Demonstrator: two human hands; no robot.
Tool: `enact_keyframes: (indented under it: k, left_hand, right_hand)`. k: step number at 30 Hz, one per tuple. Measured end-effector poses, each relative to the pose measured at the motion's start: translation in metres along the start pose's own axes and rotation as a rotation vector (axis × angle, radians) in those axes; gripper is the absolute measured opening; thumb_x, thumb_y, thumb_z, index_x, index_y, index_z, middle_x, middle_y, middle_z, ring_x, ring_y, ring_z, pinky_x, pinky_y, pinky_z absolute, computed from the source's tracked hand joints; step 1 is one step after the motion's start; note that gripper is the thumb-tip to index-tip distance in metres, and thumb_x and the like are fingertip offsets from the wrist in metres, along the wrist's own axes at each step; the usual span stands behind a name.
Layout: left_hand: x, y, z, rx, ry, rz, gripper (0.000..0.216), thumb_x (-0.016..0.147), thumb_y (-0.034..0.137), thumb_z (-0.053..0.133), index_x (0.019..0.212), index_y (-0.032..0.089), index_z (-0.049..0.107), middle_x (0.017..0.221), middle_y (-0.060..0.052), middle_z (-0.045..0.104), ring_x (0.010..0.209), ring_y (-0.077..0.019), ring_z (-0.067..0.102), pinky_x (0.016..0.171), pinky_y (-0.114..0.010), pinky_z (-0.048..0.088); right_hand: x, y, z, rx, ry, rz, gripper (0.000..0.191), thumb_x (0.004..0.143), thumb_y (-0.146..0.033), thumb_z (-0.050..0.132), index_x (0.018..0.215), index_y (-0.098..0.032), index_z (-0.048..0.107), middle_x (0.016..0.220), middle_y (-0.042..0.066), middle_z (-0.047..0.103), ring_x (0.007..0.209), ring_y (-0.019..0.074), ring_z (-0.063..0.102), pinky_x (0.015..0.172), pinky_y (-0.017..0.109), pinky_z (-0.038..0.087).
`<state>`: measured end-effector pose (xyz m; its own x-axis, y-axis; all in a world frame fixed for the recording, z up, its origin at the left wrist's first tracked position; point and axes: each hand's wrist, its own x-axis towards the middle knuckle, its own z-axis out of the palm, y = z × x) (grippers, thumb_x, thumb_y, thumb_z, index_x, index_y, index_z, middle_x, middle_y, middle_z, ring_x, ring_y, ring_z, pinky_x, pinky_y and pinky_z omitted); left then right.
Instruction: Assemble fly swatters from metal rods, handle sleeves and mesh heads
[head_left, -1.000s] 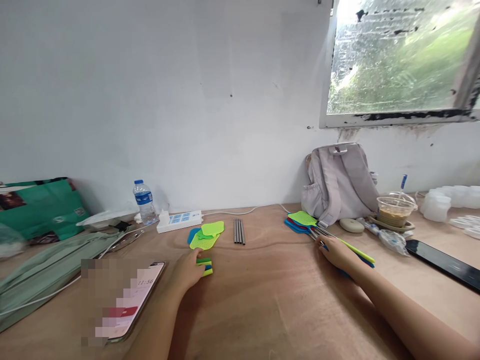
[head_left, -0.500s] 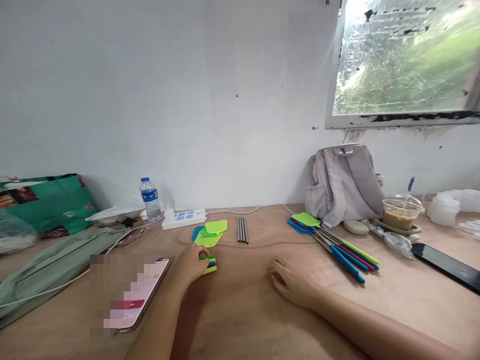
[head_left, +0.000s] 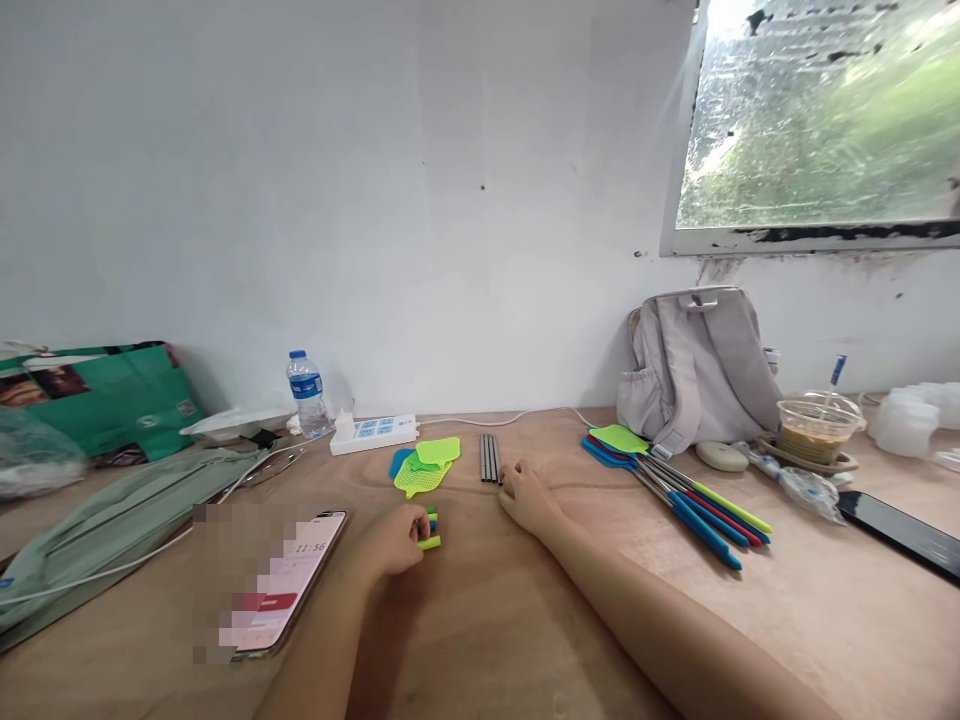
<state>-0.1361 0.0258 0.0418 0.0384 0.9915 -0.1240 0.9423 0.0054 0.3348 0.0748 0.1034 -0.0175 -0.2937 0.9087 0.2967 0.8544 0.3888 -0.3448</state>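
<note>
My left hand [head_left: 394,538] rests on the table with fingers curled around coloured plastic handles [head_left: 430,543], in yellow-green, green and blue; their far ends are hidden under the fingers. Just beyond it lie loose fly swatter heads [head_left: 424,470], yellow-green, green and blue, overlapping. My right hand [head_left: 531,498] has its fingertips closed at the near end of the rightmost of several thin metal tubes [head_left: 489,458], which lie side by side. Assembled fly swatters [head_left: 686,500] with blue, red and yellow-green handles lie in a bundle to the right.
A phone [head_left: 289,585] lies left of my left arm, near a green cloth bag [head_left: 112,530]. At the back stand a water bottle [head_left: 306,393] and a power strip [head_left: 375,432]. A backpack [head_left: 697,370], a drink cup [head_left: 817,430] and a black phone [head_left: 900,535] are on the right.
My right hand has moved left and forward from the bare table to the metal tubes. My left hand stays by the handles, shifting slightly. The view has turned a little left.
</note>
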Motion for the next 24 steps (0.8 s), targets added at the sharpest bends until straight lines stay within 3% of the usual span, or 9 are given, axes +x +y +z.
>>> enact_keyframes:
  k: [6, 16, 20, 24]
  left_hand:
    - [0.004, -0.002, 0.007, -0.048, -0.012, 0.070, 0.019, 0.047, 0.004, 0.050, 0.057, 0.020, 0.052, 0.065, 0.001, 0.059, 0.062, -0.0171, 0.054, 0.050, -0.022, 0.027]
    - [-0.004, 0.006, 0.003, -0.053, -0.088, 0.192, 0.020, 0.046, 0.005, 0.047, 0.059, 0.020, 0.045, 0.063, 0.003, 0.052, 0.060, -0.0140, 0.047, 0.048, -0.022, 0.027]
    - [-0.003, 0.008, 0.005, -0.201, -0.141, 0.227, 0.025, 0.046, 0.007, 0.047, 0.067, 0.019, 0.051, 0.064, 0.003, 0.051, 0.060, -0.0124, 0.047, 0.049, -0.021, 0.030]
    - [0.003, 0.016, 0.015, -0.500, -0.127, 0.334, 0.035, 0.049, 0.009, 0.047, 0.082, 0.017, 0.057, 0.068, 0.003, 0.051, 0.063, -0.0111, 0.046, 0.054, -0.020, 0.035]
  right_hand:
    - [0.003, -0.001, -0.001, -0.060, -0.042, -0.016, 0.026, 0.082, -0.020, 0.041, 0.106, -0.019, 0.051, 0.103, 0.009, 0.048, 0.086, 0.0201, 0.051, 0.075, 0.031, 0.035]
    - [0.004, 0.006, 0.000, -0.125, -0.029, 0.103, 0.025, 0.083, -0.020, 0.039, 0.099, -0.007, 0.052, 0.103, 0.020, 0.054, 0.090, 0.0277, 0.054, 0.073, 0.035, 0.038]
    - [0.000, 0.025, -0.007, -0.091, -0.057, 0.135, 0.021, 0.083, -0.021, 0.038, 0.088, -0.010, 0.054, 0.093, 0.017, 0.060, 0.082, 0.0247, 0.057, 0.067, 0.031, 0.038]
    - [-0.010, 0.043, -0.013, -0.037, -0.073, 0.127, 0.020, 0.083, -0.020, 0.039, 0.099, -0.013, 0.048, 0.087, 0.010, 0.062, 0.081, 0.0201, 0.058, 0.065, 0.026, 0.037]
